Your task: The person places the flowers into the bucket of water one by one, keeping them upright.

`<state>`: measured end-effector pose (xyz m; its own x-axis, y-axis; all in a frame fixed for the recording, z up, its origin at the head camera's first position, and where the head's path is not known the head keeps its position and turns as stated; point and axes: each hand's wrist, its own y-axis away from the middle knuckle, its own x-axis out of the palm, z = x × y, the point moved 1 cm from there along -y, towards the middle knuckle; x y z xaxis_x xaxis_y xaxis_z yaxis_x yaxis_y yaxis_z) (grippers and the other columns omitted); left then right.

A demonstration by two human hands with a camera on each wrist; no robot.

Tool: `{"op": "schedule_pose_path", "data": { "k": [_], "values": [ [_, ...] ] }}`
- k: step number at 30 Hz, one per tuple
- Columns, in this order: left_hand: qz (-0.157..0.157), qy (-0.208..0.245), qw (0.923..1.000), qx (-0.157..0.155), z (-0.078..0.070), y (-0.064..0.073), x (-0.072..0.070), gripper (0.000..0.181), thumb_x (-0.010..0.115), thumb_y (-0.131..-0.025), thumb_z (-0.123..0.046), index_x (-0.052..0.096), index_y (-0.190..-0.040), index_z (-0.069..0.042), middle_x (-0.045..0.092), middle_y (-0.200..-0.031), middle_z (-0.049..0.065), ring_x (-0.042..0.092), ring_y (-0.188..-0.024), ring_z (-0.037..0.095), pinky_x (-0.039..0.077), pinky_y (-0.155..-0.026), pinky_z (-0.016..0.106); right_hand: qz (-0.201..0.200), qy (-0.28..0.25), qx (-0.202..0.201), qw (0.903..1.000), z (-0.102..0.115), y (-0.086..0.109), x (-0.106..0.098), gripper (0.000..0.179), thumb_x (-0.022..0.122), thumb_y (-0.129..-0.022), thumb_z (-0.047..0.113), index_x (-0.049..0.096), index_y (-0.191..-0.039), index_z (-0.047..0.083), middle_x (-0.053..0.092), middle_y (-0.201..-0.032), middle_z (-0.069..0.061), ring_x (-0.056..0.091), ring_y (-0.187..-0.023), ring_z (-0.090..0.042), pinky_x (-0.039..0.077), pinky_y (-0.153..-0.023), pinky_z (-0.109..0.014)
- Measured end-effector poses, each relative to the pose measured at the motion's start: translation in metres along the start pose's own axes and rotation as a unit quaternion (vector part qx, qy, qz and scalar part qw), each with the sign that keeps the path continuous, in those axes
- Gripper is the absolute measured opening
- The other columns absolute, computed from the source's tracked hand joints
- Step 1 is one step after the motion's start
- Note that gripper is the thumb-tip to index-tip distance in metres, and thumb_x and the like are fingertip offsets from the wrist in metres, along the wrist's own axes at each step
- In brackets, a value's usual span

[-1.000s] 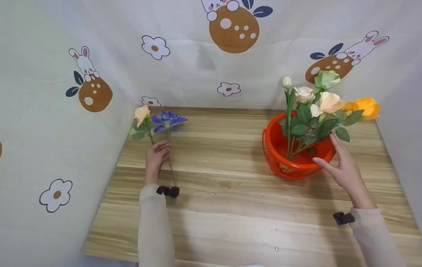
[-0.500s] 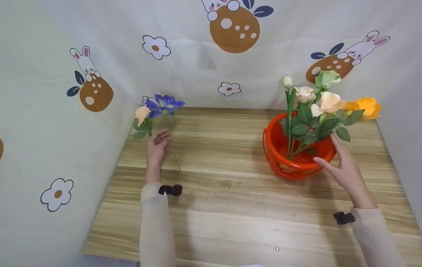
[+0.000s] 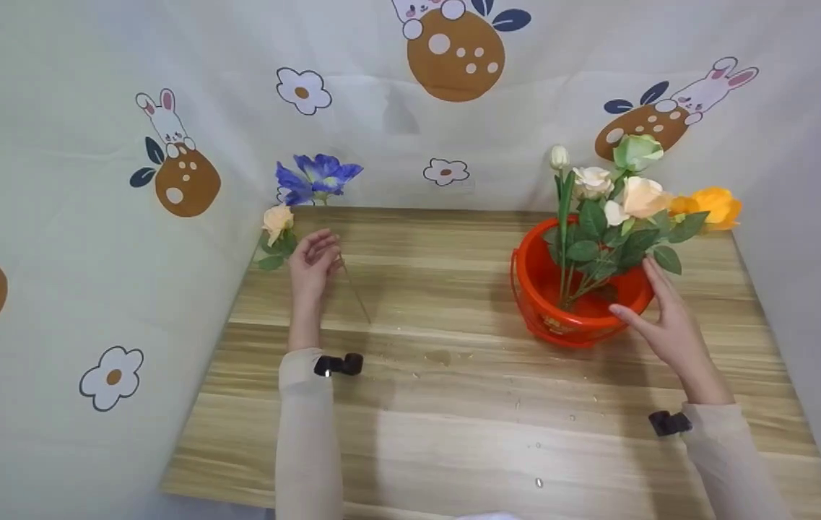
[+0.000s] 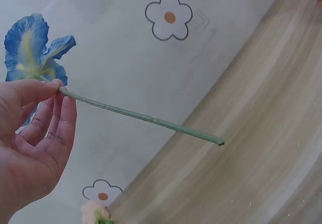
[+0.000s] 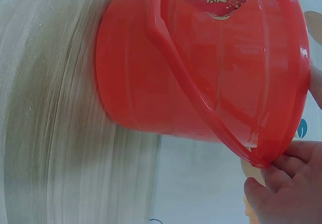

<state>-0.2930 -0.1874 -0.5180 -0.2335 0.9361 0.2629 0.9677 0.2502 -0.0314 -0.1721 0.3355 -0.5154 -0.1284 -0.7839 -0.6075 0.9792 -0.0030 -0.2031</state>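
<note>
Between thumb and fingers, my left hand [image 3: 315, 260] pinches the stem of a blue iris [image 3: 318, 178]. Its bloom points up and away, while the bare green stem [image 4: 141, 117] slants down to the right above the table. Just left of this hand lies a peach rose [image 3: 278, 220] with green leaves. My right hand [image 3: 670, 336] holds the rim of a red bucket [image 5: 201, 73], its thumb and fingers spread along the near right side. Standing in the bucket are a white tulip [image 3: 559, 157], pale roses [image 3: 644, 198], a green rose [image 3: 637, 153] and an orange flower [image 3: 717, 209].
The wood-grain table [image 3: 439, 412] has scattered water drops on its middle and front. A pale cloth backdrop [image 3: 381, 130] with rabbit and flower prints rises behind and at both sides. The bucket's handle [image 5: 193, 90] hangs down along its side.
My left hand has lifted the blue iris off the table and moved it away from me, the stem end swinging right. The right hand and bucket have stayed in place.
</note>
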Motion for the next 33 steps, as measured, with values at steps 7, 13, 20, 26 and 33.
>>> {"op": "schedule_pose_path", "data": {
  "k": [7,13,20,26,33],
  "values": [
    [0.012,0.032,0.9992,0.019,-0.006,0.005,0.015,0.037,0.061,-0.083,0.013,0.053,-0.118,0.008,0.065,-0.104,0.016,0.064,-0.084,0.02,0.056,-0.063,0.023,0.003,0.0,0.003,1.0,0.0,0.0,0.0,0.086,0.072,-0.084,0.031,0.02,-0.151,0.015,0.013,-0.158,-0.002,0.015,-0.142,-0.037,0.014,-0.11,-0.064],
    [0.02,0.037,0.9985,0.035,-0.011,0.008,0.027,0.034,0.06,-0.083,0.015,0.055,-0.116,0.006,0.065,-0.101,0.014,0.064,-0.083,0.014,0.056,-0.064,0.024,0.004,0.003,0.006,1.0,-0.001,0.0,0.0,0.086,0.071,-0.084,0.032,0.019,-0.151,0.016,0.012,-0.158,-0.002,0.015,-0.142,-0.038,0.014,-0.109,-0.065],
    [0.028,0.023,0.9977,0.058,-0.011,0.012,0.037,0.032,0.058,-0.084,0.014,0.055,-0.113,0.003,0.064,-0.097,0.008,0.063,-0.082,0.013,0.056,-0.064,0.025,0.004,0.007,0.005,0.9999,-0.001,0.001,0.0,0.087,0.071,-0.084,0.032,0.019,-0.151,0.016,0.012,-0.158,-0.001,0.015,-0.142,-0.038,0.015,-0.109,-0.064],
    [0.035,0.016,0.9957,0.084,-0.013,0.02,0.047,0.03,0.058,-0.083,0.015,0.053,-0.111,0.008,0.063,-0.098,0.018,0.062,-0.083,0.018,0.056,-0.066,0.026,0.003,0.009,0.004,1.0,-0.001,0.001,0.0,0.087,0.071,-0.084,0.032,0.019,-0.151,0.014,0.013,-0.158,-0.003,0.016,-0.142,-0.038,0.015,-0.11,-0.063],
    [0.057,-0.032,0.9904,0.122,-0.025,0.037,0.062,0.031,0.059,-0.083,0.013,0.049,-0.113,0.016,0.055,-0.106,0.037,0.06,-0.086,0.026,0.057,-0.073,0.033,0.002,0.006,0.005,1.0,-0.001,0.0,0.0,0.087,0.072,-0.084,0.032,0.02,-0.151,0.015,0.013,-0.158,-0.002,0.018,-0.141,-0.038,0.017,-0.109,-0.063]
  ]
}}
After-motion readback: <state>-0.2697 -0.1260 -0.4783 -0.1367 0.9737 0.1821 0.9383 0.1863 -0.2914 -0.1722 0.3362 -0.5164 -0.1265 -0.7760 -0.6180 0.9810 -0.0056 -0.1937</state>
